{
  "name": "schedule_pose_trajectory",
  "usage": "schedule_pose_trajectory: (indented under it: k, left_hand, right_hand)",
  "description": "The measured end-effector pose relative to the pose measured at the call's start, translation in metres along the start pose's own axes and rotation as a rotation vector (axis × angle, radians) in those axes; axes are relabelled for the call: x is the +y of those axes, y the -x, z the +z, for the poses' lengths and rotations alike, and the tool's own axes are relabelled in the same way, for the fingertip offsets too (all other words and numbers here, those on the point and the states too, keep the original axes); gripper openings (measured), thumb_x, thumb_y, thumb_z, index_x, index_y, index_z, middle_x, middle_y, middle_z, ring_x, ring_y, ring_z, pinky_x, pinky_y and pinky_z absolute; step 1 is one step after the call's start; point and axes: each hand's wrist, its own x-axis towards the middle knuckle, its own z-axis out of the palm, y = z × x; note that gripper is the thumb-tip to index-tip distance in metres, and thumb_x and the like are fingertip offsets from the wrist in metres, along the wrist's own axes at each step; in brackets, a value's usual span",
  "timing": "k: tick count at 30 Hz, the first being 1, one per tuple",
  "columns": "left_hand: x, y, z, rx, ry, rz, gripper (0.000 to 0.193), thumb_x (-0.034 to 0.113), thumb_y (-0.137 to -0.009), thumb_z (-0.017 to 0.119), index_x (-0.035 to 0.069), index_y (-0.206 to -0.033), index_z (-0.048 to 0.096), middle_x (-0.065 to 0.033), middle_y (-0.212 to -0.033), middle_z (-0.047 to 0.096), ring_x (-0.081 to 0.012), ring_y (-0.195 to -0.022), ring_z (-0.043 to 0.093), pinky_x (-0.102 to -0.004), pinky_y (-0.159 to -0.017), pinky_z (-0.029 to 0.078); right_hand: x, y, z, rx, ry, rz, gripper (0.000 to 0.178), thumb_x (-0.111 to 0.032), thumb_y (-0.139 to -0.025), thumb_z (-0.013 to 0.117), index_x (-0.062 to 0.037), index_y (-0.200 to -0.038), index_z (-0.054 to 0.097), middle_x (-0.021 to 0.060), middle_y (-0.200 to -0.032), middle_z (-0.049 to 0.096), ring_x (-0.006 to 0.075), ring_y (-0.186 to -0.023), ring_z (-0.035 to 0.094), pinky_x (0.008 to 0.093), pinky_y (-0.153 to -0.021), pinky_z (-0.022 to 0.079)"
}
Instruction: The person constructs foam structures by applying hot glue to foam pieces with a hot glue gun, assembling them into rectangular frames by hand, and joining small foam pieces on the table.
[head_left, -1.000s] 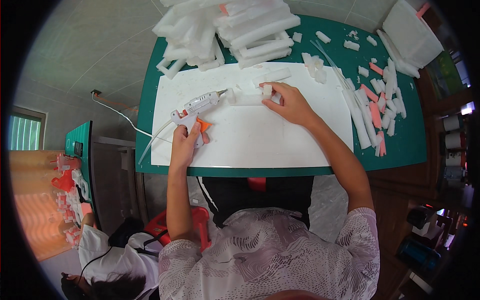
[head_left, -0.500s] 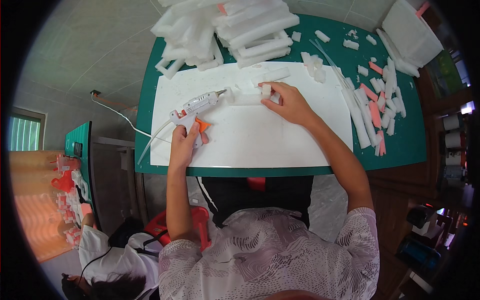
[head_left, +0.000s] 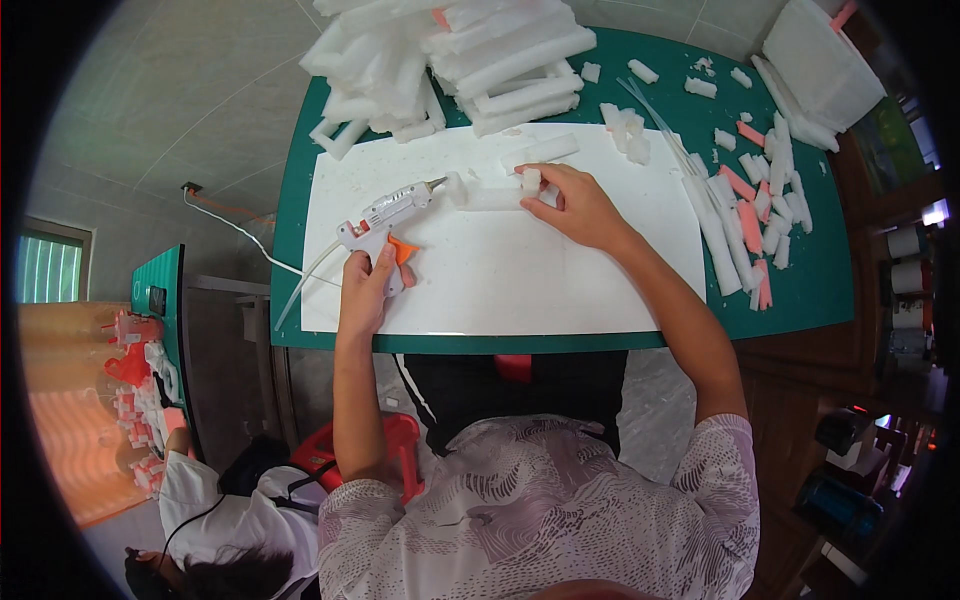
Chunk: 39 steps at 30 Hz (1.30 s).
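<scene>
Co-worker (head_left: 250,510): sitting at the far left in a white top, well apart from the work I am following.
Power cord (head_left: 240,235): running from the wall toward the table (head_left: 815,270).
Left hand (head_left: 368,288): closing around the handle of the glue gun (head_left: 395,207); I am seeing the orange trigger (head_left: 402,249) but not making out whether it is being squeezed.
Nozzle (head_left: 438,182): pointing at the upright foam block (head_left: 455,188); I cannot tell whether it is touching or sitting just beside it. Over the last second it is keeping this place, while my whole view is drifting very slightly.
Long foam strip (head_left: 490,199): lying flat on the white board (head_left: 500,285), stretching between the upright foam block and the other hand.
Foam piece (head_left: 531,183): standing at the strip's right end, likewise hardly shifting.
Right hand (head_left: 580,208): pinching that piece between thumb and fingers, staying put.
What this means: I am judging that the work is pausing in a steady hold, with nothing newly placed or released.
Offcuts (head_left: 750,228): scattering white and pink over the table's right side, lying undisturbed.
</scene>
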Motion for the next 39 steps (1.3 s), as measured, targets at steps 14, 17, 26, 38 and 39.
schedule_pose_trajectory:
  k: [14, 17, 26, 38, 39]
  left_hand:
    - [-0.0035, -0.0019, -0.0030, -0.035, 0.024, 0.023, 0.021, 0.012, -0.098, 0.054, -0.008, -0.104, 0.053, -0.0119, -0.090, 0.060, -0.0172, -0.070, 0.060, -0.0310, -0.062, 0.050]
    - [-0.0010, -0.0007, -0.0002, -0.021, 0.017, 0.018, 0.021, 0.012, -0.098, 0.053, -0.008, -0.104, 0.053, -0.0118, -0.089, 0.060, -0.0170, -0.069, 0.060, -0.0305, -0.062, 0.050]
    - [-0.0039, -0.0029, -0.0044, -0.030, -0.037, 0.003, 0.021, 0.013, -0.098, 0.053, -0.007, -0.105, 0.054, -0.0116, -0.089, 0.061, -0.0166, -0.069, 0.060, -0.0298, -0.062, 0.049]
    - [-0.0001, -0.0036, -0.0025, -0.029, -0.041, -0.037, 0.023, 0.014, -0.098, 0.053, -0.007, -0.107, 0.053, -0.0118, -0.089, 0.061, -0.0168, -0.068, 0.059, -0.0301, -0.063, 0.049]
    - [0.0003, -0.0036, -0.0022, -0.029, -0.040, -0.037, 0.023, 0.014, -0.098, 0.053, -0.007, -0.107, 0.053, -0.0118, -0.089, 0.061, -0.0168, -0.068, 0.059, -0.0301, -0.063, 0.049]
  right_hand:
    - [-0.0008, -0.0001, -0.0002, 0.000, 0.003, -0.001, 0.042, -0.028, -0.087, 0.069, -0.0139, -0.126, 0.063, 0.0072, -0.091, 0.062, 0.0119, -0.061, 0.046, 0.0234, -0.056, 0.041]
    - [-0.0011, 0.0001, 0.0001, 0.003, 0.001, 0.006, 0.042, -0.028, -0.087, 0.069, -0.0138, -0.126, 0.063, 0.0074, -0.091, 0.063, 0.0120, -0.061, 0.046, 0.0234, -0.056, 0.041]
    - [0.0003, -0.0001, 0.0014, 0.008, 0.011, 0.009, 0.042, -0.028, -0.087, 0.070, -0.0134, -0.126, 0.063, 0.0080, -0.093, 0.064, 0.0122, -0.061, 0.046, 0.0236, -0.056, 0.041]
    - [0.0009, -0.0002, 0.0013, 0.006, 0.014, 0.006, 0.043, -0.028, -0.086, 0.070, -0.0132, -0.126, 0.063, 0.0076, -0.093, 0.064, 0.0120, -0.061, 0.046, 0.0232, -0.056, 0.041]
    - [0.0008, -0.0002, 0.0010, 0.004, 0.013, 0.007, 0.043, -0.028, -0.086, 0.069, -0.0132, -0.126, 0.063, 0.0073, -0.092, 0.063, 0.0119, -0.061, 0.046, 0.0233, -0.056, 0.041]
